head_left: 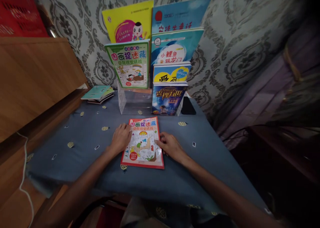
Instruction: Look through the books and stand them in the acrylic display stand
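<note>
A thin red-bordered picture book [143, 144] lies face up on the table in front of me, its cover full of small drawings under colourful Chinese characters. My left hand [121, 137] holds its upper left edge with curled fingers; the thumb is hidden. On the opposite side, my right hand [172, 145] grips the right edge, thumb on the cover and the other fingers bent at the side. Just behind the book stands a clear plastic book rack [122, 103]. A similar green-bordered book [131, 65] leans in its left column.
The rack's right column holds several books, with a dark blue book [166, 100] in front. A yellow book [128, 16] rises at back left. A phone-like black object [188, 105] lies beside the rack. Stacked booklets [98, 94] are left on the blue tablecloth [200, 174]; a wooden cabinet [37, 78] borders it.
</note>
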`<act>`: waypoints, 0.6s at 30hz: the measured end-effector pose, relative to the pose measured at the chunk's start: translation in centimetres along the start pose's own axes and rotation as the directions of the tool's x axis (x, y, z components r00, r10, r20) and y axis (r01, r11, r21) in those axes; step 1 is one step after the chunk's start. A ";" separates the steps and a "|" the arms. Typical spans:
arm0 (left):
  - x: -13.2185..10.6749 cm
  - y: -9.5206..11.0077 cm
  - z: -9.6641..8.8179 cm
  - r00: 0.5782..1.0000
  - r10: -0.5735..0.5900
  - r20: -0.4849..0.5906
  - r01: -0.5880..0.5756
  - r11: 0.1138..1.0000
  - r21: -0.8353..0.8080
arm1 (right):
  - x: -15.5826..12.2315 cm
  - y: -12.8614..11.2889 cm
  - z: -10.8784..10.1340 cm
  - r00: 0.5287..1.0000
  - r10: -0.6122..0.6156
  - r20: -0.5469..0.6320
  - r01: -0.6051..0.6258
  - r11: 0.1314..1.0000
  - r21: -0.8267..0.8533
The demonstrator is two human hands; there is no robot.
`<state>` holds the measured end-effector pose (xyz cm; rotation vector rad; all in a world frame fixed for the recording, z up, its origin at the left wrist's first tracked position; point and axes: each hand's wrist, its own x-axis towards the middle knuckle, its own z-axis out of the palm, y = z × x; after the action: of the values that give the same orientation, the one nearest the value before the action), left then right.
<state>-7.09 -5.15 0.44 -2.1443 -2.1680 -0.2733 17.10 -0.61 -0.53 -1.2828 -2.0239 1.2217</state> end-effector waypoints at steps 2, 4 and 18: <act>0.7 0.0 -0.4 1.000 -0.001 0.020 0.000 0.999 0.034 | 0.2 -0.1 -0.3 1.000 -0.009 -0.009 0.008 0.994 -0.105; 1.4 -0.1 -0.6 0.999 0.000 0.036 -0.002 0.999 0.052 | 0.2 -0.4 -0.7 0.999 -0.031 -0.016 0.026 0.965 -0.261; 2.4 -1.2 2.4 0.995 0.020 -0.101 -0.031 0.993 -0.111 | 7.0 -3.2 5.7 0.841 -0.493 0.222 0.534 0.694 -0.482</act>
<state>-8.17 -2.33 -1.52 -2.1632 -2.1172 -0.5005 8.05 2.47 -1.28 -0.7580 -2.6457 0.4572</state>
